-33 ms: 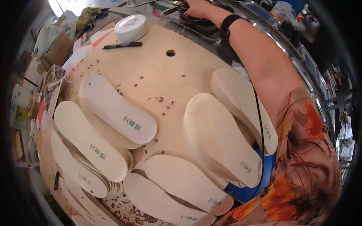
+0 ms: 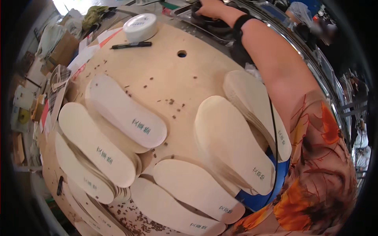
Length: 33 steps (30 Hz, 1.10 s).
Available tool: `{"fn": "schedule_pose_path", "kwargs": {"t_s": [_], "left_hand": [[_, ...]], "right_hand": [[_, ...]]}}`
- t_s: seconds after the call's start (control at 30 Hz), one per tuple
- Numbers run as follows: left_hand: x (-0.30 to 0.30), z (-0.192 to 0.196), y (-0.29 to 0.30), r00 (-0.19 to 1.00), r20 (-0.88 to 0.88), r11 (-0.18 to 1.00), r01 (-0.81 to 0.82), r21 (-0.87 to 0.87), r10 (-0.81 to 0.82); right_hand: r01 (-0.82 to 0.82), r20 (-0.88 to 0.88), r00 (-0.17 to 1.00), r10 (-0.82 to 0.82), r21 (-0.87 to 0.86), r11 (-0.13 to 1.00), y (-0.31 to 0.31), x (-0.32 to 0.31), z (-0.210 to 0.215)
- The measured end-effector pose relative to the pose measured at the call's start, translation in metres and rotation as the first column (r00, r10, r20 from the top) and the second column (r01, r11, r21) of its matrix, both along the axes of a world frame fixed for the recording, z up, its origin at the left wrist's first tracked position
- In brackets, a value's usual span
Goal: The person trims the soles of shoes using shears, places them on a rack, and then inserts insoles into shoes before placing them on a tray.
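My right arm reaches up the right side, and my right hand (image 2: 212, 8) is at the top edge, partly cut off. Its fingers look closed at a dark object (image 2: 199, 9) in a metal tray (image 2: 182, 15); what they hold is hard to make out. My left hand is out of view. Below the arm, cream insoles lie in stacks: a tall stack (image 2: 232, 137) in the middle right, another (image 2: 252, 98) beside my forearm, and a pair (image 2: 197, 185) at the front. At the left lie a single-looking pale stack (image 2: 122, 110) and fuller stacks (image 2: 96, 145).
A round white tub (image 2: 139, 28) and a black marker (image 2: 132, 45) are at the far end of the wooden board (image 2: 165, 70), which has a round hole (image 2: 181, 54). Small brown scraps (image 2: 141, 220) are scattered about. A black cord (image 2: 274, 129) hangs near my arm. Cardboard boxes (image 2: 62, 47) stand at left.
The whole view has shifted slightly, so the board and its contents sit a little further right. My right hand stays at the tray, and the insoles keep their places on the board.
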<state>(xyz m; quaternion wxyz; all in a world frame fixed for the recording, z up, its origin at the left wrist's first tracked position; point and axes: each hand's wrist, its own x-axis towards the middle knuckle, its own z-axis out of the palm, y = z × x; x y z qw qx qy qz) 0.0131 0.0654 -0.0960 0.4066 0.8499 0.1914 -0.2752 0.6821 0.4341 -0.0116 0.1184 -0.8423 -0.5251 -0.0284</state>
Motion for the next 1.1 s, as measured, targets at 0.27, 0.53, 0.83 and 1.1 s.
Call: {"fn": "schedule_pose_path", "kwargs": {"t_s": [0.27,0.53,0.83,1.1], "left_hand": [[0.0,0.013,-0.008,0.976,0.166,0.975,-0.167,0.145,0.143],[-0.001,0.021,-0.024,0.73,0.455,0.772,-0.621,0.133,0.509],[-0.013,0.119,-0.056,-0.382,0.177,-0.029,-0.478,-0.878,0.907],[-0.068,0.036,-0.068,0.222,0.884,0.074,-0.975,0.211,0.412]], "right_hand": [[0.29,-0.188,0.954,-0.233,0.768,0.57,-0.099,0.011,0.046],[0.064,-0.342,0.821,0.457,0.851,0.521,-0.283,-0.259,0.153],[-0.923,0.034,0.281,0.959,0.283,0.26,-0.47,-0.516,0.083],[-0.852,-0.386,0.295,0.874,0.308,0.423,-0.494,-0.545,0.01]]}}
